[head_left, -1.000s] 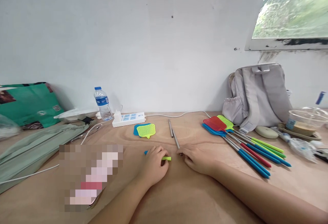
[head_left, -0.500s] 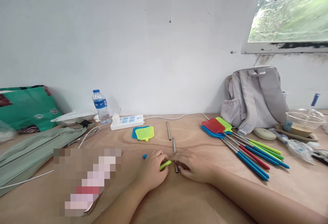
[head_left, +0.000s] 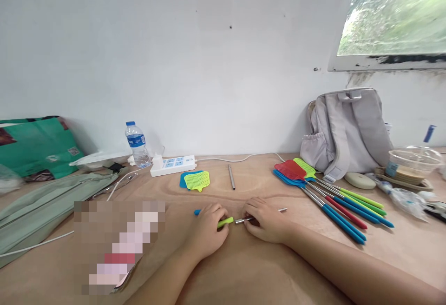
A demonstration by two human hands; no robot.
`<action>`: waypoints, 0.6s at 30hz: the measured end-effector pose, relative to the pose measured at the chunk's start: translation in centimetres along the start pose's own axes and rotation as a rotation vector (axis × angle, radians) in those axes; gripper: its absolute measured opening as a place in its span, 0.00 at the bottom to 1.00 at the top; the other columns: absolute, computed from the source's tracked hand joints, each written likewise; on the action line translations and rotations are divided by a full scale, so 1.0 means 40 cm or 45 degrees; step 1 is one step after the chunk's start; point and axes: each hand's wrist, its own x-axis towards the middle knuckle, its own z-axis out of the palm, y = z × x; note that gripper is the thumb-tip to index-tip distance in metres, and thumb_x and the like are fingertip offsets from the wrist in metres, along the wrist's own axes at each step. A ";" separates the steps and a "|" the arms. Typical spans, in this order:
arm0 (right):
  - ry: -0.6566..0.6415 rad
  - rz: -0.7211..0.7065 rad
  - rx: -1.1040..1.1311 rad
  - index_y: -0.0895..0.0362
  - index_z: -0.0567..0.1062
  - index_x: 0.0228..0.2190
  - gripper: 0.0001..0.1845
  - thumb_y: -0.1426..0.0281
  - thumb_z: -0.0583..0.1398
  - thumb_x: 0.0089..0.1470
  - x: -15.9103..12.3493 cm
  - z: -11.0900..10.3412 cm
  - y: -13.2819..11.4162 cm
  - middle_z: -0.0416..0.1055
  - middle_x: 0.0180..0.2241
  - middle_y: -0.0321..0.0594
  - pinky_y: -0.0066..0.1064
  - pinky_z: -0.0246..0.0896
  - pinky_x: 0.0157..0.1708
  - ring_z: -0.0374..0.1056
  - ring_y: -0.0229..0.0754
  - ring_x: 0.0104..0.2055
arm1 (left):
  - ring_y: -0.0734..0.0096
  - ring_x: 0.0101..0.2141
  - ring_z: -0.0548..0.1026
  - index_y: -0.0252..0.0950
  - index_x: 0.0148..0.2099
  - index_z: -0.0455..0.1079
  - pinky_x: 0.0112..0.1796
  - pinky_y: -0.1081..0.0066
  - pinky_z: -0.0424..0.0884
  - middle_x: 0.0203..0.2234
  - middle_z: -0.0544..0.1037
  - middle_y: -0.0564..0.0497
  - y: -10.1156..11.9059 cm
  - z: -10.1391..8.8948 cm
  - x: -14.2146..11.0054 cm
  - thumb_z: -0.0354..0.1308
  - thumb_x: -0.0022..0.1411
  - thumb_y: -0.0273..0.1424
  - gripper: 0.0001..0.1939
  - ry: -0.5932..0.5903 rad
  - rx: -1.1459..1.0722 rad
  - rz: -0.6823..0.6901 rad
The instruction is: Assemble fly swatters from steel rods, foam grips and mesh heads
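Note:
My left hand [head_left: 208,228] rests on the wooden table [head_left: 244,272], its fingers closed round a lime-green handle grip [head_left: 226,222] whose end pokes out to the right. A blue grip [head_left: 197,212] shows just behind that hand. My right hand [head_left: 265,219] is closed on a thin metal rod [head_left: 282,210], which lies crosswise with its left end close to the green grip. A second metal rod [head_left: 232,177] lies loose farther back. Two detached swatter heads, lime [head_left: 197,181] over blue [head_left: 183,180], lie behind my left hand.
Several finished fly swatters [head_left: 327,191] lie fanned out at the right. Along the wall stand a grey backpack [head_left: 348,130], a white power strip [head_left: 173,164], a water bottle [head_left: 135,143] and a green bag [head_left: 35,144]. A grey-green cloth [head_left: 42,207] lies left. A plastic bowl [head_left: 413,161] sits far right.
My right hand picked up the nearer metal rod and turned it from pointing away to lying crosswise, its end brought toward the green grip. My left hand stayed put.

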 end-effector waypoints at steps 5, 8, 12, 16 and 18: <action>0.006 0.028 0.009 0.58 0.68 0.30 0.04 0.75 0.54 0.49 -0.001 0.003 0.007 0.68 0.32 0.41 0.33 0.57 0.37 0.62 0.41 0.35 | 0.66 0.35 0.67 0.38 0.31 0.67 0.34 0.70 0.62 0.30 0.70 0.51 -0.001 0.000 -0.001 0.50 0.52 0.23 0.07 -0.026 -0.043 0.040; -0.039 0.004 0.051 0.58 0.68 0.32 0.05 0.74 0.53 0.53 -0.004 0.003 0.009 0.68 0.33 0.41 0.33 0.58 0.38 0.63 0.41 0.36 | 0.68 0.34 0.68 0.38 0.32 0.68 0.34 0.72 0.63 0.31 0.70 0.51 -0.004 -0.002 -0.001 0.50 0.56 0.26 0.06 -0.075 -0.122 0.087; -0.049 0.023 0.107 0.57 0.68 0.35 0.07 0.72 0.51 0.57 -0.006 -0.004 0.013 0.69 0.35 0.42 0.33 0.59 0.40 0.64 0.41 0.38 | 0.70 0.34 0.70 0.39 0.38 0.70 0.35 0.73 0.64 0.33 0.70 0.51 -0.007 -0.011 -0.003 0.46 0.62 0.32 0.12 -0.080 -0.223 0.127; -0.049 0.049 0.033 0.57 0.68 0.38 0.10 0.69 0.49 0.59 -0.007 -0.010 0.018 0.69 0.38 0.42 0.33 0.60 0.40 0.65 0.41 0.40 | 0.71 0.35 0.71 0.42 0.44 0.71 0.36 0.73 0.65 0.35 0.72 0.52 -0.005 -0.025 -0.003 0.44 0.64 0.35 0.14 -0.002 -0.247 0.128; -0.053 0.078 -0.019 0.55 0.68 0.40 0.12 0.68 0.48 0.60 -0.009 -0.010 0.017 0.68 0.40 0.42 0.32 0.61 0.38 0.66 0.40 0.40 | 0.71 0.35 0.71 0.43 0.46 0.70 0.37 0.74 0.66 0.35 0.72 0.52 -0.004 -0.032 -0.002 0.44 0.64 0.36 0.15 0.033 -0.247 0.128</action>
